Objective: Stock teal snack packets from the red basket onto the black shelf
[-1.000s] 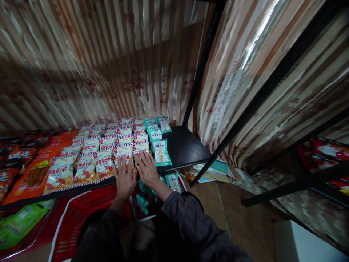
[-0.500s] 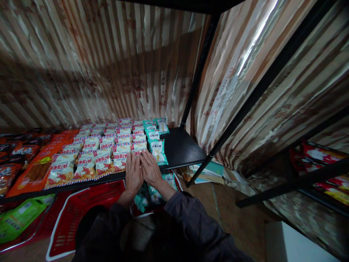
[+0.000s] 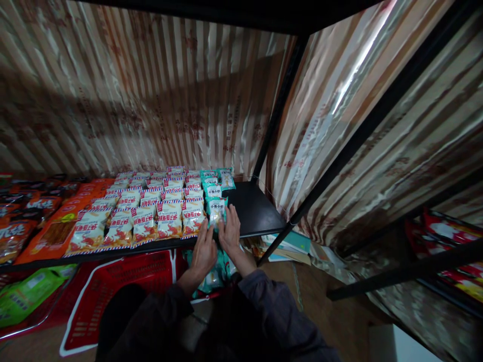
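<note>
A teal snack bag lies at the front of a short column of like bags on the black shelf. My right hand is along its right edge, fingers stretched out. My left hand is at its lower left, fingers extended, close to the end white-and-orange snack bag. Neither hand is closed around a bag. Whether the fingertips press on the teal bag is hard to tell. Rows of white-and-orange bags stand to the left.
Orange snack packs fill the shelf's left. Below are a red basket, a green pack and more teal bags. A black shelf post slants on the right, near papers on the floor.
Both hands have moved right, from the end white-and-orange bag to the front teal bag, and have spread apart to its two sides. That teal bag now sits straighter in its column.
</note>
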The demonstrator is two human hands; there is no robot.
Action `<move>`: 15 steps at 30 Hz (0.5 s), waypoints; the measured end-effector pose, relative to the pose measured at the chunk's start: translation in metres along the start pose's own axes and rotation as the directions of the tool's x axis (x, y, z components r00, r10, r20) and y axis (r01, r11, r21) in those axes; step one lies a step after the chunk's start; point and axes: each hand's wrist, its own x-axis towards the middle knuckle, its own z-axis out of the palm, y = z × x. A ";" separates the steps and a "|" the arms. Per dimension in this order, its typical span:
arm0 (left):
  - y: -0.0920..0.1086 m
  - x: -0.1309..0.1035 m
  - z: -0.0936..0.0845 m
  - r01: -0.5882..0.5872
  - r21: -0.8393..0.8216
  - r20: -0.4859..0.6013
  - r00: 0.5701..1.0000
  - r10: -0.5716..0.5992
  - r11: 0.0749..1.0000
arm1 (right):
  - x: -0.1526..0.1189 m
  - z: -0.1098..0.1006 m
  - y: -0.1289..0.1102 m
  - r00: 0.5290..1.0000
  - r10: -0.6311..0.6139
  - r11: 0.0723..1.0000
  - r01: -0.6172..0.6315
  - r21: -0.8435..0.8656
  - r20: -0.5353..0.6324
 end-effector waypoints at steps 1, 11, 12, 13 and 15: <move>0.005 0.000 0.005 0.018 0.006 0.013 1.000 -0.018 1.000 | 0.000 0.001 0.008 0.998 0.065 0.998 -0.065 0.012 -0.003; 0.017 0.009 0.038 0.111 0.032 0.036 0.993 -0.112 0.993 | 0.005 0.011 0.033 0.976 0.186 0.961 -0.204 0.186 0.109; 0.017 0.010 0.040 0.108 0.041 0.035 0.993 -0.109 0.993 | 0.006 0.012 0.033 0.979 0.178 0.962 -0.195 0.191 0.103; 0.017 0.011 0.041 0.106 0.051 0.035 0.994 -0.108 0.993 | 0.008 0.012 0.033 0.979 0.174 0.962 -0.191 0.194 0.103; 0.017 0.012 0.043 0.104 0.069 0.036 0.994 -0.107 0.992 | 0.011 0.013 0.035 0.978 0.174 0.962 -0.194 0.194 0.112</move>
